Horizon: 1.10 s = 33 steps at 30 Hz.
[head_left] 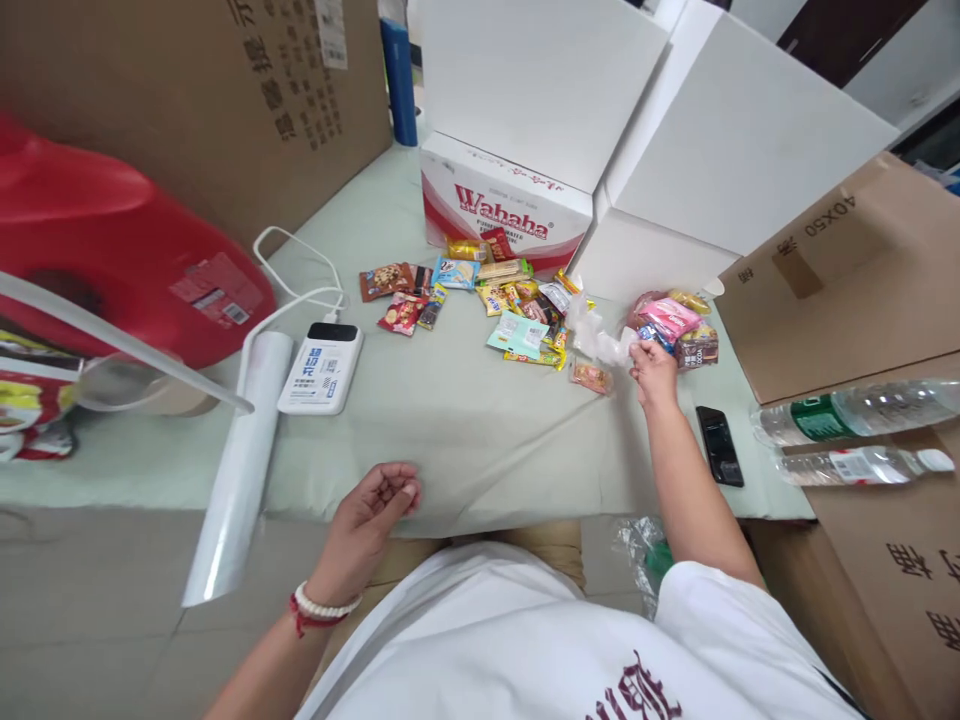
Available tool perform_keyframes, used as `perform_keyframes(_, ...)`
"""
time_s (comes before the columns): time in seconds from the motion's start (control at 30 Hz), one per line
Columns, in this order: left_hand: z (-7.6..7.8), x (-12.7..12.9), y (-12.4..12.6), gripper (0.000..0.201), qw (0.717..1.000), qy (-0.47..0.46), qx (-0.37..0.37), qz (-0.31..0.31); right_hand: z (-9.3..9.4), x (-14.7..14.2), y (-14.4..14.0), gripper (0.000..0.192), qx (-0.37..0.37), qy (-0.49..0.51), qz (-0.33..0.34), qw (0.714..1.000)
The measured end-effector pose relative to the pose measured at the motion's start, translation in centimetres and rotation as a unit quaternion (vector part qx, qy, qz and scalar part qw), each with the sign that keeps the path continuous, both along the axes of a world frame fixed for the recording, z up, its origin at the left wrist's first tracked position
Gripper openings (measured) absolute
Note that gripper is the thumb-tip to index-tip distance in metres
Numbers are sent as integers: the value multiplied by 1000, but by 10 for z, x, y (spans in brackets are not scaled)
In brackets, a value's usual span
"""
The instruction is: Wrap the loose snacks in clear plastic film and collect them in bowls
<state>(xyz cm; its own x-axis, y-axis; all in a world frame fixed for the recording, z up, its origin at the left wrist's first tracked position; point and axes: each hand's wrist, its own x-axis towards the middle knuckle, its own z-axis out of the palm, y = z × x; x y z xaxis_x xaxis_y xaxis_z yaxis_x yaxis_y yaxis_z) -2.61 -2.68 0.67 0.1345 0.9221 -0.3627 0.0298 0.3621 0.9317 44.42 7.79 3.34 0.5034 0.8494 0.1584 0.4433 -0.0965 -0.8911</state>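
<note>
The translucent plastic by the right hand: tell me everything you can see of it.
The translucent plastic is whitish, thin and crumpled, like soft film. The right hand appears to pinch its right end; the rest spreads leftward to the edge of the snack pile on the green cloth. Blur hides its outline and any contact there.

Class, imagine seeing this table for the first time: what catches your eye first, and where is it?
Probably the large red plastic jug at the far left, in front of a brown cardboard box. Next, the colourful wrapped snacks scattered mid-table before the red-and-white Wahaha box. Beside them, the right hand pinches crumpled translucent plastic.
</note>
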Motion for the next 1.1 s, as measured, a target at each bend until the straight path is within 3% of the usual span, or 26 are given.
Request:
perform_keyframes(0.07, 7, 8, -5, 45, 1000, 1, 24, -15, 4, -20, -23, 39, 28, 148, 11, 989)
perform_keyframes(0.17, 21, 41, -4, 33, 993, -2, 98, -62, 3, -76, -58, 41, 7, 306, 59, 950)
perform_keyframes(0.23, 26, 69, 4, 30, 985, 12, 155, -72, -1, -124, -77, 37, -35, 328, 93, 939)
perform_keyframes(0.33, 23, 101, 22, 41, 976, 54, 197, -82, -6, -181, -97, 35, -85, 326, 146, 930)
perform_keyframes(0.37, 20, 104, 27, 31, 974, 73, 194, -90, -5, -191, -99, 36, -97, 319, 164, 928)
perform_keyframes(0.47, 14, 91, 38, 18, 978, 80, 150, -120, 1, -192, -96, 39, -141, 277, 217, 925)
perform_keyframes(0.7, 31, 33, 53, 37, 980, 0, 85, -179, 29, -152, -82, 38, -254, 237, 366, 864)
perform_keyframes(0.77, 37, 27, 55, 38, 988, 34, 113, -104, 29, -157, -82, 37, -255, 274, 352, 858)
perform_keyframes(0.83, 41, 27, 53, 38, 984, 109, 143, 4, 24, -169, -83, 39, -228, 324, 294, 870)
perform_keyframes(0.87, 42, 29, 50, 40, 980, 138, 140, 31, 19, -177, -85, 39, -208, 345, 258, 878)
perform_keyframes(0.93, 40, 38, 42, 50, 983, 146, 106, 9, 10, -193, -89, 41, -177, 369, 208, 888)
perform_keyframes(1.0, 34, 51, 35, 51, 990, 108, 77, -45, 3, -208, -95, 40, -170, 379, 201, 887)
perform_keyframes(1.1, 22, 69, 30, 41, 996, 41, 69, -36, -4, -221, -103, 38, -144, 396, 174, 890)
